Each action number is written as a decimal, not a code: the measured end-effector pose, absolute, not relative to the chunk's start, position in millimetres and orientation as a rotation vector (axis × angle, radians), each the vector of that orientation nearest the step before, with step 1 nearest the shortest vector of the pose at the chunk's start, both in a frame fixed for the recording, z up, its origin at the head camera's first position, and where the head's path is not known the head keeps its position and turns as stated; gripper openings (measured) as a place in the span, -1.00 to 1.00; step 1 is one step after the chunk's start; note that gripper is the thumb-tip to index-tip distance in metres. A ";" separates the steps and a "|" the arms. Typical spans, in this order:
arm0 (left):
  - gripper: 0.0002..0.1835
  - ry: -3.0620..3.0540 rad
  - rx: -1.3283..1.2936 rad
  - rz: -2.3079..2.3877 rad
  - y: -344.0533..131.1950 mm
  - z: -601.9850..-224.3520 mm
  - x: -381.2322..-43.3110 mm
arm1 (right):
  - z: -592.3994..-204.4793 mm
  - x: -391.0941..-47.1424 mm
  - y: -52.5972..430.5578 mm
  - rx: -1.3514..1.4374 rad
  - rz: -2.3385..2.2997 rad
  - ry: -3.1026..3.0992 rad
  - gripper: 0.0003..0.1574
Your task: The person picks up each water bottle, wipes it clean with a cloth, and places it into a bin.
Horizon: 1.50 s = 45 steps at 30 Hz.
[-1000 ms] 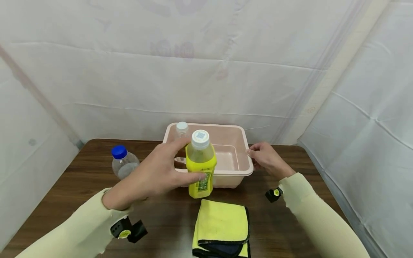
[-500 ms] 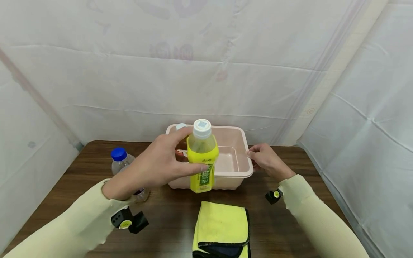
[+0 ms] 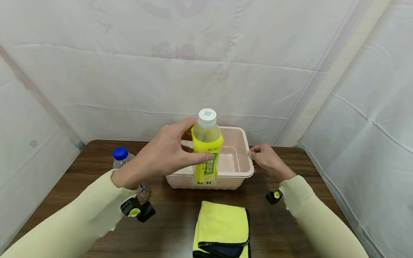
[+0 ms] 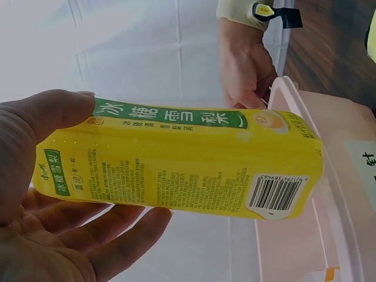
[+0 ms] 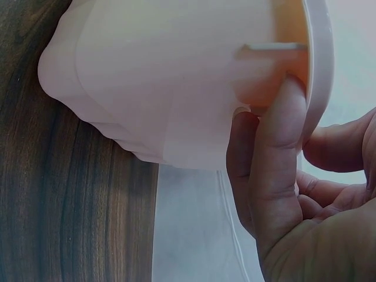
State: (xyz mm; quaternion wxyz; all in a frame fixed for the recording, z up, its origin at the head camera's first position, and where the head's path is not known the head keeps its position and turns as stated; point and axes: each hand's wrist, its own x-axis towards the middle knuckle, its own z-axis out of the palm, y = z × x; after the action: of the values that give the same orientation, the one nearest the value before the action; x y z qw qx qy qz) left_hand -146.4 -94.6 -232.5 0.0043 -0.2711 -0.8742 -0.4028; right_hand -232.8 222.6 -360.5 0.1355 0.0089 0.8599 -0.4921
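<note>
My left hand (image 3: 167,148) grips a yellow drink bottle (image 3: 208,147) with a white cap, holding it up over the near rim of a pale pink plastic basin (image 3: 230,175). In the left wrist view the bottle (image 4: 176,161) lies between thumb and fingers, its green label and barcode showing. My right hand (image 3: 267,161) pinches the basin's right rim. From the right wrist view, fingers of that right hand (image 5: 282,170) press under the lip, with the thumb on the other side. Part of the basin's inside is hidden behind the bottle and left hand.
A clear bottle with a blue cap (image 3: 120,154) stands at the left, partly behind my left forearm. A folded yellow cloth (image 3: 222,224) with dark edging lies at the front of the brown wooden table (image 3: 161,229). White sheeting (image 3: 206,71) hangs behind.
The left hand has raised the yellow bottle and shifted it a little right, uncovering a label on the basin's front. The right hand stays on the rim.
</note>
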 end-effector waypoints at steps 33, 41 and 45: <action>-0.26 -2.830 -0.671 -1.333 -80.1 -254.8 -200.4 | -363.9 -232.9 218.0 0.001 -1.450 2.487 -0.59; -0.23 -2.875 -0.610 -1.323 -82.4 -262.0 -210.4 | -368.8 -230.2 216.0 0.006 -1.436 2.503 -0.58; -0.24 -2.876 -0.602 -1.350 -80.9 -264.7 -215.2 | -368.1 -229.8 217.1 0.007 -1.437 2.515 -0.57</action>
State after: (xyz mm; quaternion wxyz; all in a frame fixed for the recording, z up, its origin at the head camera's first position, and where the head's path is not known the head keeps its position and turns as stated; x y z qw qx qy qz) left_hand -215.2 -80.9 -264.7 -0.0458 -0.1860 -0.8885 -0.4170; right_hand -229.8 217.1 -368.1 0.1220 0.0025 0.8618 -0.4923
